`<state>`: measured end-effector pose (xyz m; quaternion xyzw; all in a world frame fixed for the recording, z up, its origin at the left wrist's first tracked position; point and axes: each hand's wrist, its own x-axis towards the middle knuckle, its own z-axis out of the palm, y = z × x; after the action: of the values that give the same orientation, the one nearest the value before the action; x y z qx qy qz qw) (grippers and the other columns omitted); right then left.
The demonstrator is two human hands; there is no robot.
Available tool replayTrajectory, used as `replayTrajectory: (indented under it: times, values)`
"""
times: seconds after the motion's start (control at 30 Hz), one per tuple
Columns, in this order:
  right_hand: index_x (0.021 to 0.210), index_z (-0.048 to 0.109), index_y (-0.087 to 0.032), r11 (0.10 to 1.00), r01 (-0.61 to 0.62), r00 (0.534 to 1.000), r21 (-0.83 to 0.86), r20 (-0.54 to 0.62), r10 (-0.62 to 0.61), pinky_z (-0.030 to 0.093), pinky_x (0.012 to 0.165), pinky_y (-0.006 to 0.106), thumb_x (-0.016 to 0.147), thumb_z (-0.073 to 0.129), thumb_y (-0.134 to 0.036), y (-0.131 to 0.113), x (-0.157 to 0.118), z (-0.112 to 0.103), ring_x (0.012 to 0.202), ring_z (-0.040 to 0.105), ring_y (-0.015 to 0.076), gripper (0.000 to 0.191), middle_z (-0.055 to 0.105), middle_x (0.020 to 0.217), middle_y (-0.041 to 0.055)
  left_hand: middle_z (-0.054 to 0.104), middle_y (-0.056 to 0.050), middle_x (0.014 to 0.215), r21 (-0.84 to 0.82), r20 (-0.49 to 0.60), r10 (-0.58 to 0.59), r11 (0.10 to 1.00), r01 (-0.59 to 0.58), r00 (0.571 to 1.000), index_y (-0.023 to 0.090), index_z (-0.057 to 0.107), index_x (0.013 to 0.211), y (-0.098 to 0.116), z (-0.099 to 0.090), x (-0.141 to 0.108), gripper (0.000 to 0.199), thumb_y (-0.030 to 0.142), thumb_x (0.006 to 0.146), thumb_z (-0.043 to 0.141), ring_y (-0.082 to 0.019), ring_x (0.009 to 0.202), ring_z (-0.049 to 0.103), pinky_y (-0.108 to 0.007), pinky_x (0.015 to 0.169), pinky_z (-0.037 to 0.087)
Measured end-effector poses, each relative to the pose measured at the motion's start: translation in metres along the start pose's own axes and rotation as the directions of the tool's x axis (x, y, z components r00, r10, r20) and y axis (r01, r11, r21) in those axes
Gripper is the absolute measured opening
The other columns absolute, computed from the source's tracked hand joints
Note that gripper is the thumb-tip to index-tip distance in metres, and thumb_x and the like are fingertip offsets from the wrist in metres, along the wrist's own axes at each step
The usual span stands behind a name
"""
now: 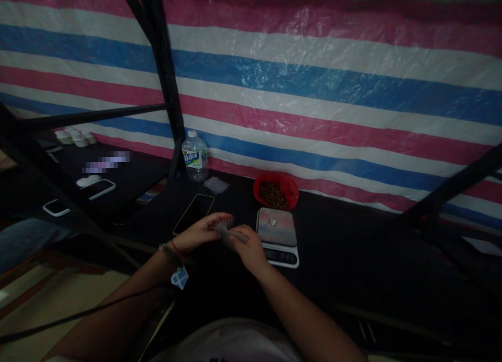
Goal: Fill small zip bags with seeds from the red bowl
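Note:
Between my hands is a thin, greyish, see-through item [224, 227], perhaps a stack of small plastic bags; its details are blurred. My left hand [202, 231] pinches its left side, near the dark phone [195, 213]. My right hand [249, 247] has its fingers closed on the right side of the same item. Just right of my right hand is a kitchen scale [277, 228] with a small clear object [273, 222] on its plate. A red bowl [292, 188] of small brown pieces stands behind the scale.
A large clear bottle [195, 158] and a flat plastic bag [216, 184] lie towards the back of the black table [353, 236]. Black metal frame posts [167, 85] rise at the left. Beyond them are white jars [79, 138], a white-edged phone [101, 189] and a person's denim-clad leg [33, 239].

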<state>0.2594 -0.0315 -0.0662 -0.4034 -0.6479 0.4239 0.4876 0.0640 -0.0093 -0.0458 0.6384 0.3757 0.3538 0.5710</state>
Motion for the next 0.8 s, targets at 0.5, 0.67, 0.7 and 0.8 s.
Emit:
replayTrajectory:
  times: [0.5, 0.67, 0.7, 0.8]
  values:
    - [0.084, 0.067, -0.019, 0.840, -0.184, 0.959, 0.511, -0.094, 0.267, 0.044, 0.064, 0.027, 0.061, 0.077, -0.030, -0.010, 0.009, -0.040, 0.065, 0.055, 0.0148, 0.026, 0.062, 0.071, -0.0012, 0.066, -0.005, 0.099, -0.081, -0.162, 0.050, 0.995, -0.064, 0.986, 0.019, 0.054, 0.122, 0.048, 0.038, 0.026, 0.056, 0.032, 0.071, 0.075, -0.018, 0.089, 0.063, -0.030, 0.080, 0.048]
    - [0.094, 0.068, -0.021, 0.940, -0.066, 0.967, 0.334, -0.212, 0.143, 0.046, 0.068, 0.027, 0.068, 0.073, -0.033, -0.016, 0.018, -0.069, 0.072, 0.057, 0.0152, 0.030, 0.063, 0.080, 0.0002, 0.068, -0.007, 0.095, 0.195, -0.227, 0.060, 0.981, -0.015, 0.972, 0.016, 0.055, 0.121, 0.048, 0.023, 0.054, 0.059, 0.044, 0.071, 0.070, -0.021, 0.085, 0.065, -0.033, 0.078, 0.049]
    - [0.096, 0.068, -0.021, 0.959, -0.027, 0.958, 0.283, -0.266, 0.106, 0.046, 0.068, 0.028, 0.070, 0.071, -0.035, -0.017, 0.022, -0.081, 0.073, 0.057, 0.0154, 0.030, 0.063, 0.081, 0.0006, 0.069, -0.008, 0.094, 0.305, -0.216, 0.052, 0.952, 0.017, 0.975, 0.016, 0.054, 0.122, 0.048, 0.016, 0.063, 0.060, 0.045, 0.072, 0.068, -0.022, 0.084, 0.065, -0.033, 0.076, 0.049]
    - [0.098, 0.067, -0.020, 0.990, 0.058, 0.909, 0.131, -0.416, 0.002, 0.048, 0.070, 0.030, 0.076, 0.062, -0.038, -0.012, 0.033, -0.122, 0.078, 0.057, 0.0172, 0.029, 0.064, 0.088, 0.0035, 0.069, -0.010, 0.099, 0.675, -0.149, 0.036, 0.734, 0.075, 0.988, 0.015, 0.059, 0.117, 0.046, -0.005, 0.096, 0.047, 0.042, 0.078, 0.058, -0.023, 0.086, 0.064, -0.032, 0.078, 0.048]
